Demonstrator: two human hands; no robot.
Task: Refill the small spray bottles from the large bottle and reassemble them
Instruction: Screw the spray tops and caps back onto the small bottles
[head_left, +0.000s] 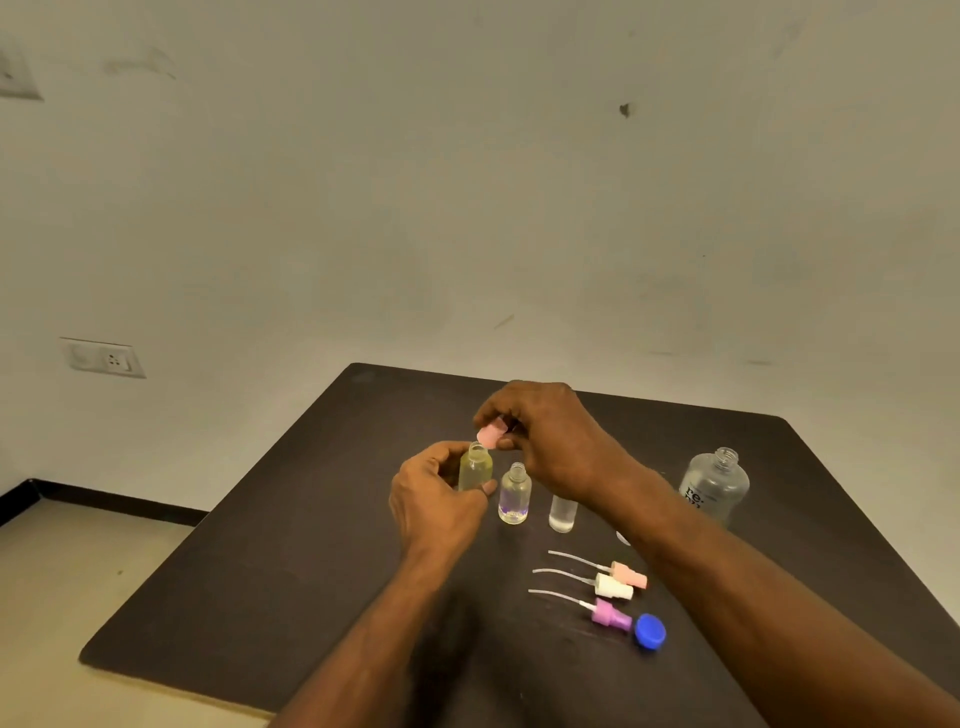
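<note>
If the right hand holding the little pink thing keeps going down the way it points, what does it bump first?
Probably the open neck of the yellowish small bottle held by the left hand. The right hand holds the pink spray cap just above it, though depth is unclear.

Dark table (291, 545), bottles (514, 493), spray heads (613, 587).

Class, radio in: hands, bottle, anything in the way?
Left hand holds yellow bottle. Right hand pinches pink sprayer at its open neck. Three sprayers lie loose; nothing in the way.

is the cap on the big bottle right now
No, the big bottle stands open at the table's right side, its threaded neck bare, and a blue cap lies near the spray heads.
</note>
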